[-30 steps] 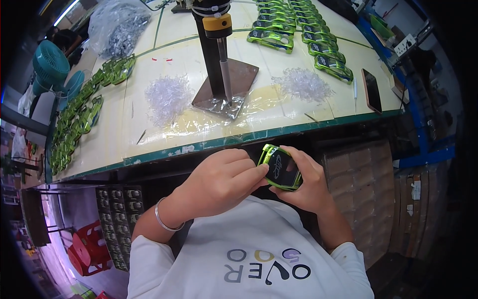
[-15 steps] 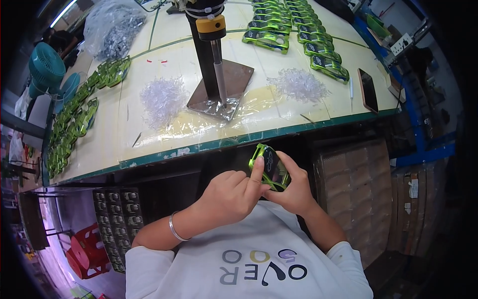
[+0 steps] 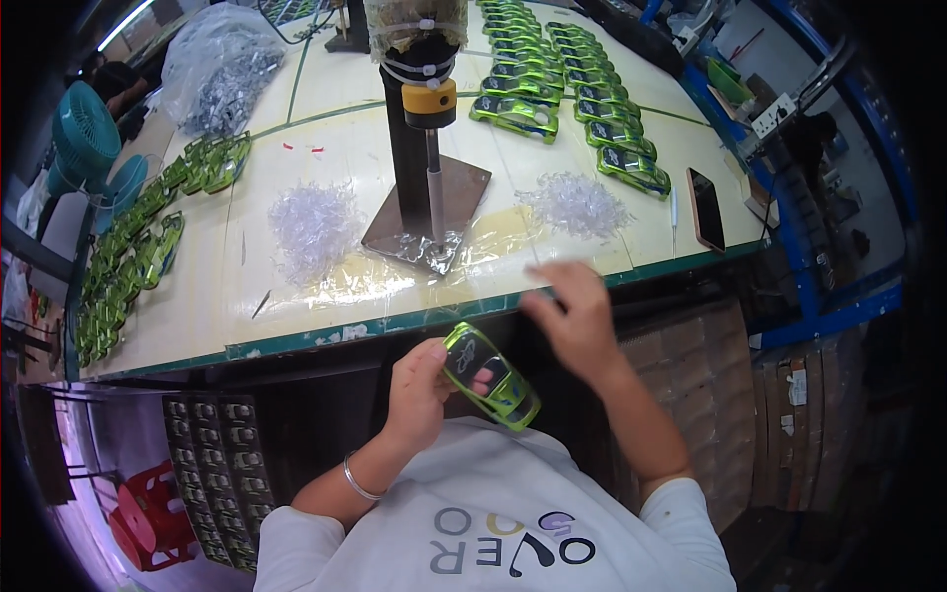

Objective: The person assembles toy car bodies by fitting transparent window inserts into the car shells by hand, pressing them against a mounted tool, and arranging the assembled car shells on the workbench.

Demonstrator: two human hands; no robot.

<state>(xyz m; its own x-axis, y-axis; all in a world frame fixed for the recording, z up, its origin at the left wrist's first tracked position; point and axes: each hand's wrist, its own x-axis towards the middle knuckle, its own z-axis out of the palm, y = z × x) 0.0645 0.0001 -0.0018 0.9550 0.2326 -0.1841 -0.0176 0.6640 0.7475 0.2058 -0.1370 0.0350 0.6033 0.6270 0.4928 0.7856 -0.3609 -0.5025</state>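
Note:
In front of my chest, my left hand [image 3: 419, 393] grips a shiny green toy car body [image 3: 472, 357] by its side. Its dark top panel faces up, and a fingertip shows through its opening. My right hand [image 3: 577, 321] is off the car body, over the front edge of the table. Its thumb and fingers look apart, somewhat blurred by motion, with nothing visible in them. It is nearest a pile of small clear plastic pieces [image 3: 575, 205]. A similar clear pile [image 3: 314, 232] lies farther left on the table.
A bench press [image 3: 430, 104] with a vertical rod stands over a brown metal plate [image 3: 395, 237] mid-table. Rows of green car bodies [image 3: 515, 116] sit at the back right; more car bodies [image 3: 128, 266] lie left. A phone [image 3: 705, 209] and thin tool [image 3: 674, 222] lie right.
My right hand has let go of the car body and moved up toward the table. My left hand now holds the car body alone, lower and farther left. The view has shifted slightly.

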